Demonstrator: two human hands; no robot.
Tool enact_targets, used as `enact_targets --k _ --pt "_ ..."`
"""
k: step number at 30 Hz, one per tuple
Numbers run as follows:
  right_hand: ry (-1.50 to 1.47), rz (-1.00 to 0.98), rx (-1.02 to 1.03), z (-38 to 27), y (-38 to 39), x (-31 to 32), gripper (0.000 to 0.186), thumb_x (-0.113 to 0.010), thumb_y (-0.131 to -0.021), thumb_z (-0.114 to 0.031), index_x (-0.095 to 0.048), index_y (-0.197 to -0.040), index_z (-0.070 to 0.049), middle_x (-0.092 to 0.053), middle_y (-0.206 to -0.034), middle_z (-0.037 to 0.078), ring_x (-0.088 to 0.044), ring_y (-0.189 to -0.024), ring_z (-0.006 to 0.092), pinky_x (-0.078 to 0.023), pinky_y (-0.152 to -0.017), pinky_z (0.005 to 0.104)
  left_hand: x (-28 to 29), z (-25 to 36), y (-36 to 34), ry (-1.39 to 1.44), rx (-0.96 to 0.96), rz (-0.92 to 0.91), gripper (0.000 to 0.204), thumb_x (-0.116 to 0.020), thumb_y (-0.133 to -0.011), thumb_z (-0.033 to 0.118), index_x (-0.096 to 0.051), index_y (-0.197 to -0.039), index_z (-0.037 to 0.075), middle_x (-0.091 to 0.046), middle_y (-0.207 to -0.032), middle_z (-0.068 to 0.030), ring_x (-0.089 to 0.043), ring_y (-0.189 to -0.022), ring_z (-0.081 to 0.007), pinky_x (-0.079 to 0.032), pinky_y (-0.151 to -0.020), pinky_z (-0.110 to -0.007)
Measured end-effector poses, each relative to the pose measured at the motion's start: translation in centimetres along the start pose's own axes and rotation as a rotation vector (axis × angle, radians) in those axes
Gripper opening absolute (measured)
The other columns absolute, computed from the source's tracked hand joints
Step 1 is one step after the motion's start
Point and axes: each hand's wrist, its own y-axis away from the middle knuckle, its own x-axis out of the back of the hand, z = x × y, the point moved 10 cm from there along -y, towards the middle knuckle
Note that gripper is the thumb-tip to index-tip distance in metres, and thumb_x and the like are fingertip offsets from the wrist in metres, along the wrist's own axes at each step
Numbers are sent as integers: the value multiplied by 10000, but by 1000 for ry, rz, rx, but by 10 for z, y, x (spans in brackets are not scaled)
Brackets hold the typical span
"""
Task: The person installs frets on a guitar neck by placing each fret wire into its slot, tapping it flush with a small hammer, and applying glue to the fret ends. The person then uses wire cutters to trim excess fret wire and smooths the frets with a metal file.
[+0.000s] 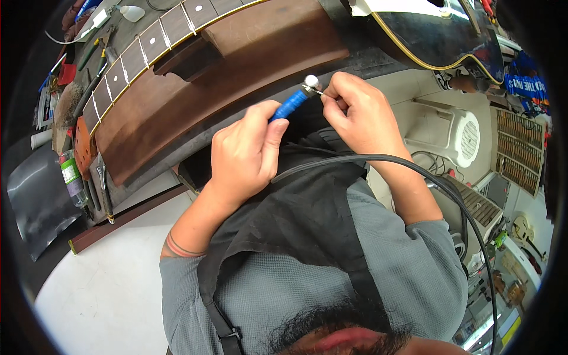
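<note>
My left hand is closed round a blue cylindrical tool topped by a small white round head on a metal fitting. A black hose runs from that hand over my right forearm. My right hand pinches a thin silvery pin or wrench at the fitting. Beyond my hands lies a guitar neck with a dark fretboard, white strips along its frets, over a brown leather-like pad.
A dark guitar body with yellow binding is at the upper right. Pliers, a green-labelled container and other tools crowd the bench's left. A white stool and slotted panels stand at right, a white round surface at lower left.
</note>
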Motion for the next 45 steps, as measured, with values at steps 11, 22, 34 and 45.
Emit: enact_targets --k 11,22,34,45 --pt "13 -9 0 0 0 -1 84 -674 -923 -73 -605 -933 -26 -673 -896 162 -690 -871 411 -546 -747 505 -7 -4 0 -57 -17 -46 178 -760 -1022 151 -691 -1132 29 -728 -797 -148 -717 -653 -324 -548 -593 -409" --pt "80 183 426 -51 18 20 248 -848 -840 -22 -638 -969 -51 -658 -923 115 -670 -842 348 -539 -760 446 -10 -37 10 1032 319 8 195 -601 -1147 136 -410 -1132 100 -464 -870 -23 -426 -707 -114 -377 -634 -271" --pt "-25 184 588 -85 20 21 342 -895 -808 -39 -711 -1094 -74 -695 -962 86 -691 -887 328 -553 -806 437 -8 -28 17 1090 389 -79 296 -708 -1070 103 -545 -1291 -8 -521 -840 0 -440 -685 -76 -374 -616 -258" --pt "-401 45 463 -83 10 14 338 -865 -816 66 -687 -1080 -47 -702 -931 109 -698 -807 272 -559 -739 376 6 -34 22 1238 480 107 134 -708 -1091 85 -639 -1172 4 -573 -816 34 -451 -638 -25 -340 -563 -221"
